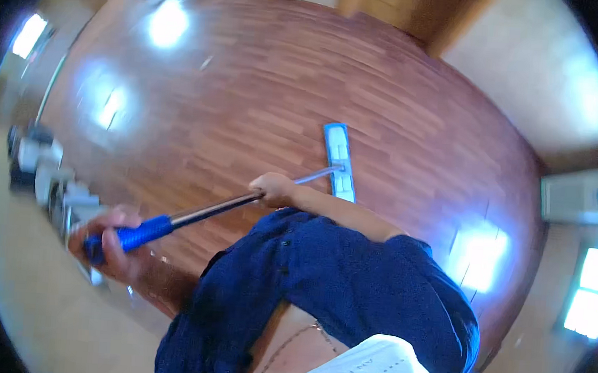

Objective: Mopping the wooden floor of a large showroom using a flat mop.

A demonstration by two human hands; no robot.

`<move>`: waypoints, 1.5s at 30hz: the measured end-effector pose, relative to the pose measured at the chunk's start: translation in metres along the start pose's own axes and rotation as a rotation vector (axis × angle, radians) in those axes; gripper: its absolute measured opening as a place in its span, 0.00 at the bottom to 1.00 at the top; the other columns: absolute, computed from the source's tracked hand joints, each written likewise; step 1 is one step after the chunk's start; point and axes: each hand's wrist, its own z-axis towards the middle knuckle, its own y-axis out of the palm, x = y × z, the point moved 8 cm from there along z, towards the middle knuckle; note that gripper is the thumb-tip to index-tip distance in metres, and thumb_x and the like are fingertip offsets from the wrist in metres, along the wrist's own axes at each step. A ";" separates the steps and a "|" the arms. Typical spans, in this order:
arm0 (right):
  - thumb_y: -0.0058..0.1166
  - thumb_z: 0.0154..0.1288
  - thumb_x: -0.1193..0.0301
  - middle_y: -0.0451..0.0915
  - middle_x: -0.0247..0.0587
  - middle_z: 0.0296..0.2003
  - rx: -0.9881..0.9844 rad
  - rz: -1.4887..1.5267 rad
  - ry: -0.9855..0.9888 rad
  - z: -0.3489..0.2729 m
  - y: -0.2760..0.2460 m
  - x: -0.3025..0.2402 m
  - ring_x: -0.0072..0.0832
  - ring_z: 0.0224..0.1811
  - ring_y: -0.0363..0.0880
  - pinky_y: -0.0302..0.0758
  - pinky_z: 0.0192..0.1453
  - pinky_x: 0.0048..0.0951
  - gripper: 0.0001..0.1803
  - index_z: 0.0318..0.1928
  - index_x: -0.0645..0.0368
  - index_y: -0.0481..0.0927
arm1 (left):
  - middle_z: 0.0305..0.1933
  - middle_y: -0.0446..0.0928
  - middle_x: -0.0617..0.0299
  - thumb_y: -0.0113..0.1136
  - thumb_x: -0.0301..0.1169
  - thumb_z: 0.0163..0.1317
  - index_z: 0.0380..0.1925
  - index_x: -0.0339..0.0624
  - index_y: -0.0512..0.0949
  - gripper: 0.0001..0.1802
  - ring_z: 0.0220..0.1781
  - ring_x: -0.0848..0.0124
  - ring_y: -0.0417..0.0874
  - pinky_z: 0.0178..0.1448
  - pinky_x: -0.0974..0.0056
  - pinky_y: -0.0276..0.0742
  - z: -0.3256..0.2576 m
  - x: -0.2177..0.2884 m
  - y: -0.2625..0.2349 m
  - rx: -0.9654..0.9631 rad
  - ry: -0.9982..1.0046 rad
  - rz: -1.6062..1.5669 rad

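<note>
A flat mop slants from lower left toward the middle of the view. Around the blue grip at its upper end, my left hand is closed. Farther down, my right hand wraps round the metal pole, its arm reaching across in front of the dark blue shirt. The rectangular mop head, blue with pale parts on top, rests on the wood-plank floor beyond my right hand.
Several grey, white and dark items line the left side. At the right stand a pale cabinet and a bright window. A brown wooden piece stands at the far wall. Bright reflections lie on the floor.
</note>
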 end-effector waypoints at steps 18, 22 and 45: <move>0.60 0.50 0.63 0.77 0.48 0.21 0.970 -0.224 0.908 -0.374 -0.097 0.165 0.52 0.28 0.77 0.73 0.32 0.48 0.09 0.21 0.52 0.77 | 0.35 0.79 0.58 0.57 0.16 0.57 0.37 0.41 0.73 0.10 0.46 0.63 0.81 0.57 0.54 0.73 -0.176 -0.083 0.327 -1.192 -0.748 -0.813; 0.64 0.52 0.67 0.75 0.48 0.22 1.174 -0.283 0.962 -0.450 -0.070 0.137 0.49 0.29 0.77 0.72 0.31 0.45 0.11 0.20 0.57 0.77 | 0.39 0.80 0.59 0.62 0.18 0.56 0.35 0.41 0.79 0.08 0.50 0.67 0.79 0.57 0.61 0.71 -0.219 -0.046 0.365 -1.491 -0.883 -0.930; 0.64 0.52 0.67 0.72 0.43 0.17 1.420 -0.360 0.886 -0.532 -0.074 0.094 0.46 0.25 0.75 0.69 0.31 0.43 0.16 0.17 0.58 0.71 | 0.33 0.80 0.59 0.61 0.20 0.45 0.25 0.43 0.79 0.07 0.48 0.60 0.80 0.58 0.53 0.70 -0.234 0.044 0.430 -1.737 -0.626 -1.184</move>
